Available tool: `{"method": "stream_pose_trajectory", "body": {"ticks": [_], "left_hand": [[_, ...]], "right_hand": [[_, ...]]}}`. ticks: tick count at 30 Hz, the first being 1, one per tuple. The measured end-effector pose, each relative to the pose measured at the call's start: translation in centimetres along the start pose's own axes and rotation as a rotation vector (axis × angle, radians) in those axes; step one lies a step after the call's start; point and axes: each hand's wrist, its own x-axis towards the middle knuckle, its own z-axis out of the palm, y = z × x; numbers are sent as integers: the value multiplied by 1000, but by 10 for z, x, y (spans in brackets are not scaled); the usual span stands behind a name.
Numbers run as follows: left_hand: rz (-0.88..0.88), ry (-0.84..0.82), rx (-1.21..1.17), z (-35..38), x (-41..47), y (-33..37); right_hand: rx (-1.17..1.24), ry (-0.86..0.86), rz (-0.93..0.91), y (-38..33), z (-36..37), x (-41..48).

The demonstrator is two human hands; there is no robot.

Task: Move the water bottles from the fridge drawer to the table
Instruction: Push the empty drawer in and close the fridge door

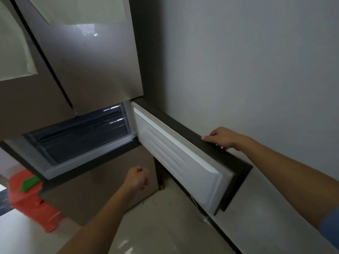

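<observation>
With the small fridge door [176, 158] swung wide against the wall [256, 70], I have my right hand [221, 138] laid over its dark top edge, fingers curled down the far side and gripping it, while my left hand [138, 177] hangs free below the opening in a loose fist, holding nothing. Behind the door sits the fridge drawer [80, 136], a dark translucent bin with ribbed front, closed in its compartment; I cannot see any water bottles through it, so I judge they lie inside, hidden. Filled bottles should be moderately heavy, stiff enough to squeeze lightly, and possibly slick with condensation, so I would wrap the body near the middle rather than pinch the cap. First the drawer wants pulling by its front lip. An orange plastic stool [31, 198] stands at the lower left on the floor [156, 226].
</observation>
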Motion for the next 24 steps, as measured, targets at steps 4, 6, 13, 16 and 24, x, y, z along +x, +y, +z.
{"method": "stream_pose_trajectory", "body": {"ticks": [4, 6, 13, 16, 24], "left_hand": [[3, 85, -73, 10, -36, -10], [32, 126, -137, 7, -56, -11], [36, 341, -298, -56, -109, -23], [9, 409, -319, -102, -124, -41], [181, 610, -234, -182, -130, -73]], "right_hand": [[124, -285, -99, -12, 41, -16], [150, -346, -162, -29, 67, -20], [261, -404, -336, -104, 148, -19], [276, -292, -418, -129, 165, -10], [-78, -67, -624, -218, 231, 0]]}}
